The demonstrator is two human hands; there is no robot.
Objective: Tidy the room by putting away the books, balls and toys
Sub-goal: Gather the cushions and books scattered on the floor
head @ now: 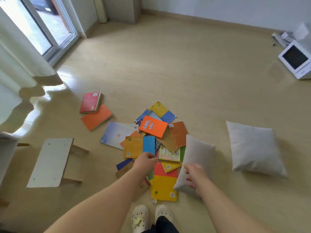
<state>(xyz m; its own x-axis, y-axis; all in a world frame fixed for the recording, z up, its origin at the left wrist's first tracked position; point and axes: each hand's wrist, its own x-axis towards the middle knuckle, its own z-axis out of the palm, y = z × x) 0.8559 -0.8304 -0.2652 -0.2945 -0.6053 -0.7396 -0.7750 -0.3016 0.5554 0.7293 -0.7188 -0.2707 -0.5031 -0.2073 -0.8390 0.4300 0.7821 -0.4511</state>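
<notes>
The books are found on the floor (168, 73). A loose pile of books (156, 143) lies in the lower centre of the frame, and a red book (90, 102) and an orange book (96, 117) lie touching each other to its upper left. The left hand (146, 159) is seen at the near edge of a yellow-and-blue book (134, 147) on top of the pile, its grip narrowed, with fingers curled onto that edge. The right hand (193, 175) is laid against a small pillow (198, 152) that overlaps the pile's right side. Its fingers are loosely spread, and whether anything is held in that grip cannot be told.

The books are judged to be thin, light paperbacks with smooth covers that are likely to slide over one another. Each is best pinched at an edge or spine, or several squared into a stack first. The pillow is judged soft and light.

Two books are counted apart from the pile. Roughly a dozen are made out in the pile, though the overlap prevents an exact count. Two pillows are counted, the large pillow (254, 147) lying at the right. One overturned stool (50, 162) is seen at the lower left. No balls or toys are seen.
</notes>
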